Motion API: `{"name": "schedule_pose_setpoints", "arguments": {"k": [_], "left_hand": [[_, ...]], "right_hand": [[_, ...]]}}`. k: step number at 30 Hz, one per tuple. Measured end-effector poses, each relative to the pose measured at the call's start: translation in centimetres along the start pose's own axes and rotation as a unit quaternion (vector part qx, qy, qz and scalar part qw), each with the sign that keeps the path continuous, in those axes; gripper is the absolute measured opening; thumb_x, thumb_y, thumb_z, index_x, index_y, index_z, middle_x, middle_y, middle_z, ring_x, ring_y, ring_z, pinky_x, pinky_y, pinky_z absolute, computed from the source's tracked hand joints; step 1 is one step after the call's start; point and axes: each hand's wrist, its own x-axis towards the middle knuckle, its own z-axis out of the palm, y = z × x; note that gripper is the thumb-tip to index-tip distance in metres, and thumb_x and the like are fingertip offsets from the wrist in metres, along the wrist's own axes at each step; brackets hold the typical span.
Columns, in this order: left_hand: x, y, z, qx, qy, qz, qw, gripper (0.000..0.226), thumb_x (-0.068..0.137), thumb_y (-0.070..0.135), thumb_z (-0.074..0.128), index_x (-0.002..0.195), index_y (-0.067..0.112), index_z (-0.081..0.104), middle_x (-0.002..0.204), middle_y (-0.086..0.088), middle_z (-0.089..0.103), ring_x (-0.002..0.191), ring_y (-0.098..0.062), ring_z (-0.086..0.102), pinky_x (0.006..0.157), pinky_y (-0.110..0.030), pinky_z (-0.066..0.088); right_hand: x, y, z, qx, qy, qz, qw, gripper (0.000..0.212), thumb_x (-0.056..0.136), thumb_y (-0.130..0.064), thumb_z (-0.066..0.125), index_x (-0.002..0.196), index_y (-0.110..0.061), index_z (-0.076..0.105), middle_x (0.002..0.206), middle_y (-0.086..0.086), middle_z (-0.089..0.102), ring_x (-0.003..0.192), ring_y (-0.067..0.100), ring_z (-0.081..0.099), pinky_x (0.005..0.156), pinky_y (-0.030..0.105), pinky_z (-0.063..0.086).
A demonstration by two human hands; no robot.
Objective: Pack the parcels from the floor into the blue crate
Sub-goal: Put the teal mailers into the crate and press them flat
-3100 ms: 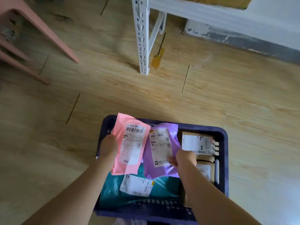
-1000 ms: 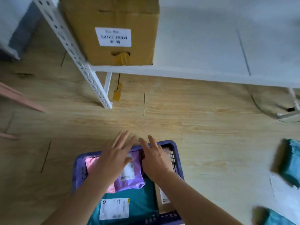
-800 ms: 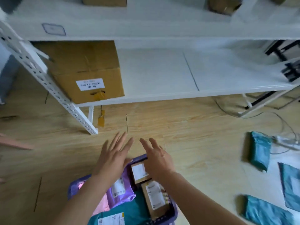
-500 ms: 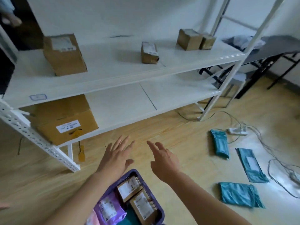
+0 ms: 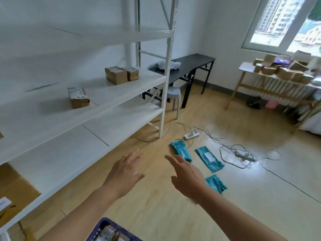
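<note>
Head view: left hand [image 5: 125,173] & right hand [image 5: 187,178] both empty, fingers spread, mid-frame. 3 teal parcels [image 5: 209,159] on floor [image 5: 156,214] right of centre; blue crate [image 5: 104,225] at bottom edge. Best: right hand takes nearest parcel [image 5: 216,183] by long edge

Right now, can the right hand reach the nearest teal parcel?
Probably yes: right hand is open and empty; that teal parcel lies flat on the floor right of it, nothing on top or between.
</note>
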Motion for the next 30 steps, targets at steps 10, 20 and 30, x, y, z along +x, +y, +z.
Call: {"name": "schedule_pose_setpoints", "arguments": {"k": [10,20,30], "left_hand": [[13.3,12.7,4.2,0.021,-0.067,0.065,0.995,0.066,0.092,0.047,0.048,0.149,0.032,0.019,0.158,0.008,0.012,0.145,-0.015,0.015,0.116,-0.034,0.019],[31.2,25.9,9.6,0.025,-0.102,0.124,0.987,0.062,0.092,0.046,0.049,0.147,0.032,0.023,0.156,0.008,0.018,0.143,-0.012,0.019,0.116,-0.034,0.018],[47.2,31.6,15.0,0.047,-0.188,0.176,0.965,0.062,0.093,0.045,0.048,0.147,0.029,0.023,0.155,0.007,0.021,0.143,-0.013,0.019,0.118,-0.034,0.015]], "right_hand": [[1.9,14.4,-3.0,0.035,0.019,0.108,0.993,0.067,0.091,-0.022,0.054,0.147,-0.036,0.019,0.145,-0.006,0.034,0.116,0.019,0.052,0.089,0.034,0.051],[8.4,33.8,-8.0,0.061,0.047,0.194,0.978,0.068,0.091,-0.02,0.054,0.148,-0.035,0.019,0.145,-0.006,0.036,0.116,0.016,0.052,0.089,0.027,0.046],[15.0,47.7,-7.4,0.112,0.016,0.332,0.936,0.066,0.09,-0.023,0.053,0.147,-0.034,0.022,0.144,-0.01,0.037,0.113,0.017,0.055,0.088,0.03,0.049]]}}
